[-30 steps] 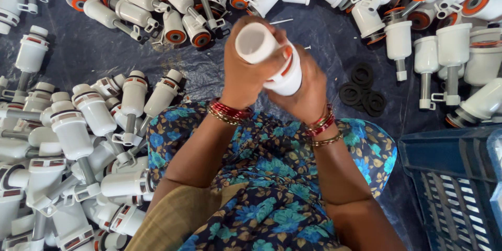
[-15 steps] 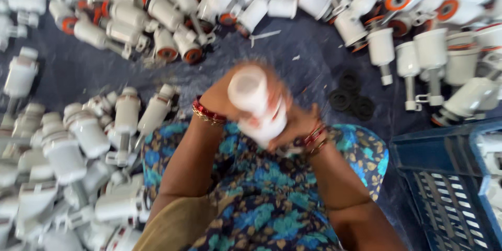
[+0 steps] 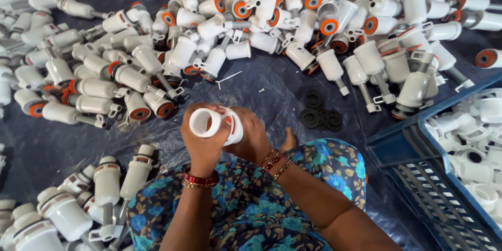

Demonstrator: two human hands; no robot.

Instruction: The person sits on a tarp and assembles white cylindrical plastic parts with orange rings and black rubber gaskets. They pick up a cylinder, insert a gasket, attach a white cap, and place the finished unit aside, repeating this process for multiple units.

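Observation:
Both hands hold one white plastic cylinder part [image 3: 206,121] with an orange ring, above my lap in a blue floral dress. My left hand [image 3: 201,144] wraps the part from below and the left side. My right hand [image 3: 254,138] grips it from the right, behind the cylinder. Its open round end faces the camera. Red and gold bangles sit on both wrists.
A large heap of white valve parts with orange rings [image 3: 293,15] lies ahead on the dark sheet. More white parts [image 3: 78,204] stand at the lower left. Black rubber washers [image 3: 319,115] lie to the right. A blue crate [image 3: 444,178] holds white caps at the right.
The camera view has shifted, so the hands and part now sit lower and further left in the picture. The part stays held in both hands, and its open end faces the camera more squarely.

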